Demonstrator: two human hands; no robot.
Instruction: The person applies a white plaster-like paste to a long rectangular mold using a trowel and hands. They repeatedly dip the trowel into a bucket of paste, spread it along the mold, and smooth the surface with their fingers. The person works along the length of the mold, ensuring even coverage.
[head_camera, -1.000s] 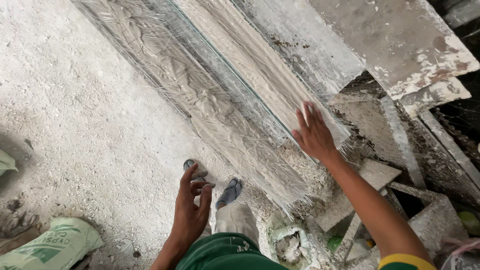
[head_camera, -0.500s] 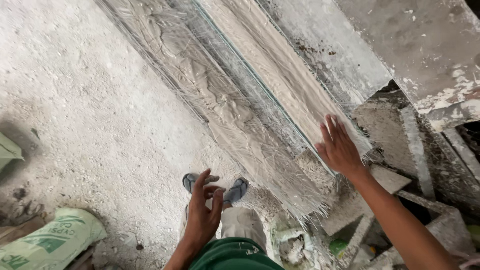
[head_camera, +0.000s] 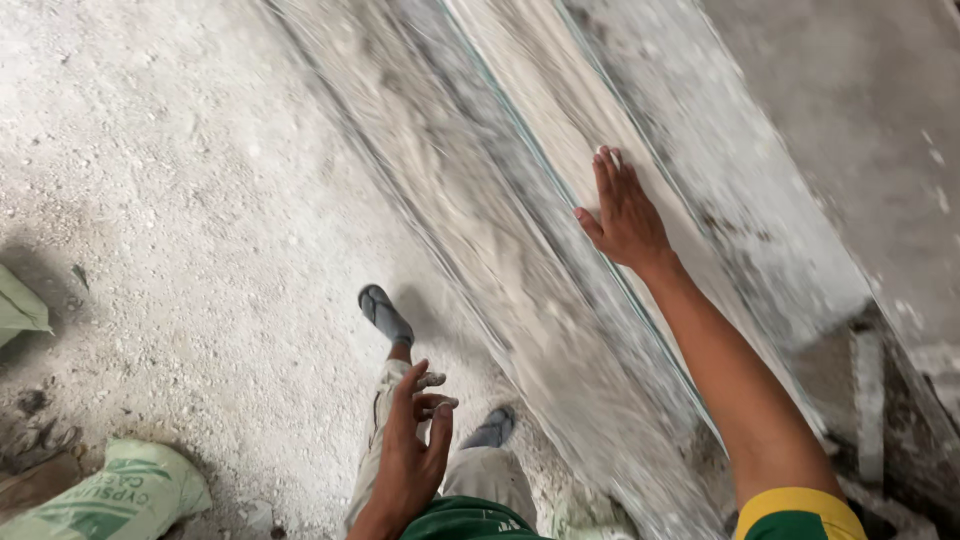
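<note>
1. Here, the right hand (head_camera: 625, 215) is lying flat, fingers together and stretched out, palm pressing on the long plaster moulding (head_camera: 520, 230); it is gripping nothing.
2. The moulding is running across the view with its long axis from about 11 o'clock down to 5 o'clock, resting above the dusty floor (head_camera: 170, 200).
3. The left hand (head_camera: 415, 450) is hanging free at 6 o'clock, fingers half curled and whitened with plaster, holding nothing.
4. From that hand the moulding is lying toward 2 o'clock, just beside but apart, so the right hand is the nearer one.
5. The person's sandalled feet (head_camera: 385, 315) are standing next to the moulding's lower edge, and a green sack (head_camera: 120, 495) is lying at 8 o'clock.
</note>
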